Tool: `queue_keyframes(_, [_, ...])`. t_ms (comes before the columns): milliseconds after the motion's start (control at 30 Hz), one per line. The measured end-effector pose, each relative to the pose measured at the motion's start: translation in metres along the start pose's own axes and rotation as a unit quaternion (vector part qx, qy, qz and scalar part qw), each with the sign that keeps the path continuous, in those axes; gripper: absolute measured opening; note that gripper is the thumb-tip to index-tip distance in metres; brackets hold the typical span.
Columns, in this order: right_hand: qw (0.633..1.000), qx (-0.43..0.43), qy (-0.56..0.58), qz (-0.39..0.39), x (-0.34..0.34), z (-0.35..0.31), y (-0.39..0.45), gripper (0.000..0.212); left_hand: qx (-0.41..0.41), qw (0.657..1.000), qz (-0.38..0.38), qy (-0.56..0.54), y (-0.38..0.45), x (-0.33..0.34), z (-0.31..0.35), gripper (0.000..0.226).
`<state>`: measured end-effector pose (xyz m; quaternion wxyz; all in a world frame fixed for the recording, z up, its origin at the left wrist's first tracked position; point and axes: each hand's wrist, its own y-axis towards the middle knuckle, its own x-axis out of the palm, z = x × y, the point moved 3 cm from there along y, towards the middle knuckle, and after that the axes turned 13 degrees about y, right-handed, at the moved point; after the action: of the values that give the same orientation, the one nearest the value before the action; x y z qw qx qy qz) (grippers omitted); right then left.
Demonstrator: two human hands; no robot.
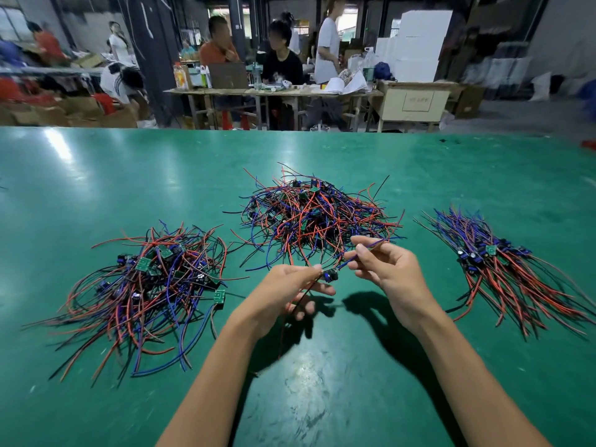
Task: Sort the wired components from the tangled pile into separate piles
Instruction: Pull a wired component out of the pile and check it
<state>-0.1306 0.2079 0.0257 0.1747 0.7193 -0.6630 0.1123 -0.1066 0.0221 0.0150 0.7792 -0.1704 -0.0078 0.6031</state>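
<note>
While two sorted piles [142, 285] are lying aside, both hands [290, 285] are pinching one wired component [330, 275] before the large tangled pile [312, 214].

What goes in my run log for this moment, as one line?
left hand: holds wired component | right hand: pinches its blue wire | tangled pile: behind

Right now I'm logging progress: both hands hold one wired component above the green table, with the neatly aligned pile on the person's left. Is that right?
Not quite. The head view shows the neatly aligned pile on the person's right; a looser pile lies on the left. Both the left hand and right hand do hold one wired component above the green table.
</note>
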Motion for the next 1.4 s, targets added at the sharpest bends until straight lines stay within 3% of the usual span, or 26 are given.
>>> queue_keyframes(167, [1.000,-0.004,0.006,0.018,-0.002,0.001,0.001,0.013,-0.017,0.999,0.036,0.031,0.003,-0.009,-0.007,0.030])
queue_keyframes(267, [0.999,-0.004,0.013,0.030,-0.004,0.000,0.001,0.016,0.048,0.992,0.100,0.058,0.002,-0.009,-0.005,0.025])
queue_keyframes(433, [0.987,0.049,0.148,0.048,-0.009,-0.002,0.003,0.028,0.274,0.893,0.296,0.202,-0.003,-0.012,0.010,0.004])
queue_keyframes(500, [0.976,0.066,0.202,0.040,-0.008,-0.003,0.003,0.033,0.318,0.863,0.321,0.226,-0.004,-0.011,0.011,0.004])
queue_keyframes(600, [0.967,0.074,0.241,0.027,-0.006,-0.003,0.004,0.040,0.342,0.849,0.329,0.233,-0.005,-0.011,0.011,0.009])
queue_keyframes(767, [0.970,0.062,0.232,0.034,-0.006,-0.002,0.004,0.034,0.336,0.847,0.343,0.229,-0.003,-0.011,0.009,0.003])
queue_keyframes(933, [0.988,-0.006,0.127,0.082,-0.006,-0.001,0.002,0.022,0.280,0.854,0.348,0.266,-0.002,-0.011,0.005,0.021])
queue_keyframes(1133, [0.989,0.002,0.066,0.132,-0.010,0.000,0.000,0.021,0.183,0.868,0.321,0.330,0.001,-0.011,-0.001,0.032])
queue_keyframes(1267, [0.986,-0.011,0.075,0.148,-0.012,-0.009,0.002,0.017,0.148,0.874,0.296,0.356,0.004,-0.011,-0.005,0.035])
queue_keyframes(1400, [0.977,-0.053,0.112,0.176,-0.030,-0.039,0.012,0.018,0.150,0.907,0.268,0.288,0.006,-0.011,-0.004,0.027])
